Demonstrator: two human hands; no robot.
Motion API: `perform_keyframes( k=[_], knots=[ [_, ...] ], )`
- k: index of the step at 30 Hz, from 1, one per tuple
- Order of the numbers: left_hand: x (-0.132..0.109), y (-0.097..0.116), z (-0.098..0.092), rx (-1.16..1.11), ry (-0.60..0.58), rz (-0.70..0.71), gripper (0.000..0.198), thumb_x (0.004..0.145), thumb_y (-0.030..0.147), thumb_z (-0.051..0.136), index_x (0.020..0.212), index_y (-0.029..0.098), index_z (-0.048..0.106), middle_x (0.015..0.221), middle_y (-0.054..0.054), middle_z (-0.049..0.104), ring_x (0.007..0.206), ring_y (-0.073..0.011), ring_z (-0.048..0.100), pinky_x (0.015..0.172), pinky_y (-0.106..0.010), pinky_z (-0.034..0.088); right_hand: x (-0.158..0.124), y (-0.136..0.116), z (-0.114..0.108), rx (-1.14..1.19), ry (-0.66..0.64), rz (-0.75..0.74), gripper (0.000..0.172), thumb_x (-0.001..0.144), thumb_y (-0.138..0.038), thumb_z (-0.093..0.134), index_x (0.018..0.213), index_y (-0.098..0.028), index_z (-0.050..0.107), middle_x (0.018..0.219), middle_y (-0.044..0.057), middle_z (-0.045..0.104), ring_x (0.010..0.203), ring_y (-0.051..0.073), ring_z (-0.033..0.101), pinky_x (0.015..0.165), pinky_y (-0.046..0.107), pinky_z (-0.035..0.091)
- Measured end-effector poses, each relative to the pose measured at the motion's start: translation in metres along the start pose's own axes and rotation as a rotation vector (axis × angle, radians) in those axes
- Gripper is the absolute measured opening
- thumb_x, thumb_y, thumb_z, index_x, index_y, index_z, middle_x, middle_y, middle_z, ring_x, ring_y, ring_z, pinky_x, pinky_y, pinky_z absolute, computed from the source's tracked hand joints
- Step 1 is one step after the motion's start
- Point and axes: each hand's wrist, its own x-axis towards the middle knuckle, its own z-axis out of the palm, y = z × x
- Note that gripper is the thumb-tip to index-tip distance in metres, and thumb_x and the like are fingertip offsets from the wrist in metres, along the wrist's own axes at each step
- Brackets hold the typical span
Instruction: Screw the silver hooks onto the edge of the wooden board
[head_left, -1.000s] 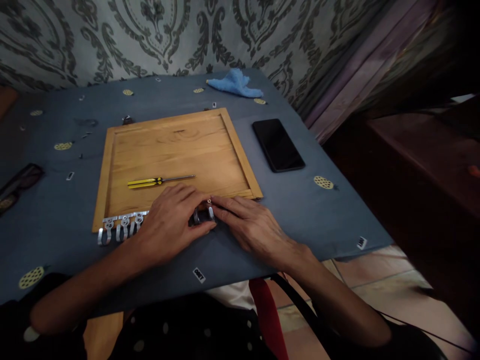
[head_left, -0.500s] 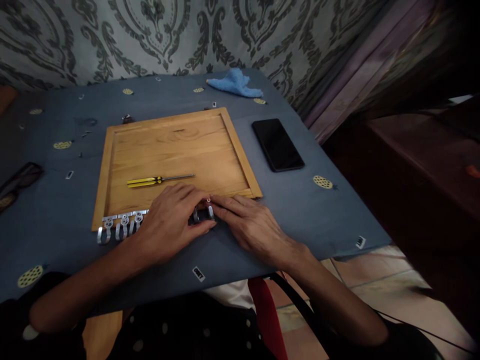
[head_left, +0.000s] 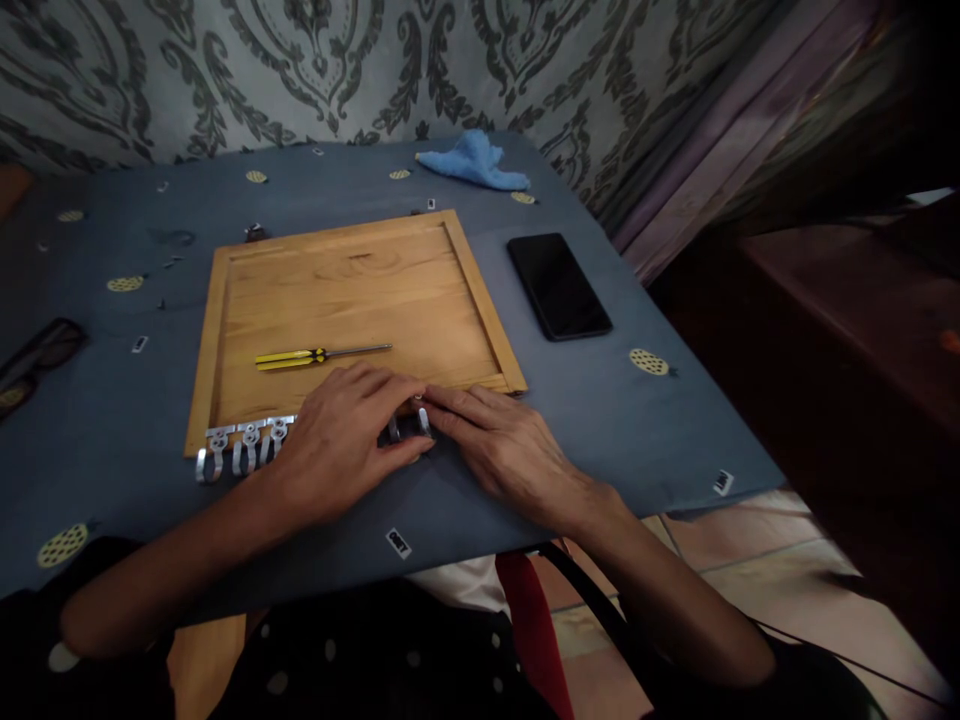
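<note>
A metal rail of coat hooks (head_left: 244,448) lies along the near edge of a framed wooden board (head_left: 352,295). My left hand (head_left: 341,445) rests flat over the rail's middle, fingers curled down on it. My right hand (head_left: 499,445) lies beside it, its fingertips pinching a small screw at the rail's right end, near two hooks (head_left: 409,425). A yellow-handled screwdriver (head_left: 319,354) lies on the board just beyond my hands, untouched.
A black phone (head_left: 559,285) lies right of the board. A blue cloth (head_left: 472,163) sits at the table's far edge. Dark glasses (head_left: 34,355) lie at far left. Small screws and bits dot the blue tablecloth (head_left: 112,400). The table edge drops to a tiled floor at right.
Both hands stay in place on the hook rail. Only the view has shifted slightly.
</note>
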Motion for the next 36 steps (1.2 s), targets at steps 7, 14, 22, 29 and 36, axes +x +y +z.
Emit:
perform_keyframes(
  k=[7, 14, 22, 29, 36],
  knots=[
    [0.001, 0.000, 0.000, 0.002, -0.006, -0.011, 0.034, 0.080, 0.026, 0.085, 0.107, 0.015, 0.066, 0.097, -0.008, 0.075, 0.091, -0.0315, 0.071, 0.077, -0.049, 0.057, 0.001, 0.000, -0.002, 0.018, -0.026, 0.011, 0.044, 0.097, -0.002, 0.047, 0.136, -0.011, 0.065, 0.143, 0.010, 0.067, 0.096, 0.021, 0.068, 0.083, 0.036, 0.061],
    [0.002, 0.001, 0.000, 0.012, -0.008, -0.016, 0.034, 0.080, 0.025, 0.085, 0.106, 0.015, 0.066, 0.099, -0.008, 0.076, 0.092, -0.0306, 0.071, 0.078, -0.047, 0.057, 0.001, 0.000, -0.001, -0.010, -0.010, -0.003, 0.042, 0.099, -0.004, 0.044, 0.135, -0.009, 0.066, 0.142, 0.011, 0.068, 0.090, 0.021, 0.066, 0.077, 0.035, 0.059],
    [0.002, 0.001, -0.001, 0.025, -0.024, -0.036, 0.033, 0.081, 0.026, 0.084, 0.106, 0.017, 0.065, 0.101, -0.007, 0.076, 0.095, -0.0287, 0.071, 0.081, -0.044, 0.057, 0.000, 0.001, 0.002, -0.059, -0.036, -0.007, 0.045, 0.100, -0.005, 0.045, 0.140, -0.012, 0.064, 0.141, 0.011, 0.068, 0.087, 0.021, 0.063, 0.075, 0.036, 0.058],
    [0.002, 0.003, -0.002, 0.014, -0.101, -0.102, 0.028, 0.087, 0.032, 0.077, 0.108, 0.020, 0.064, 0.107, -0.006, 0.075, 0.101, -0.0269, 0.070, 0.087, -0.042, 0.055, 0.000, 0.000, 0.001, -0.066, -0.050, -0.007, 0.046, 0.099, -0.004, 0.044, 0.140, -0.012, 0.063, 0.142, 0.010, 0.067, 0.087, 0.020, 0.063, 0.076, 0.036, 0.059],
    [0.009, -0.030, -0.044, -0.099, 0.016, -0.227, 0.026, 0.095, 0.045, 0.060, 0.106, 0.022, 0.067, 0.104, -0.004, 0.077, 0.095, -0.0216, 0.071, 0.081, -0.031, 0.053, 0.001, 0.002, 0.001, -0.098, 0.002, -0.048, 0.041, 0.099, -0.004, 0.043, 0.132, -0.010, 0.067, 0.136, 0.010, 0.071, 0.092, 0.021, 0.067, 0.079, 0.035, 0.059]
  ],
)
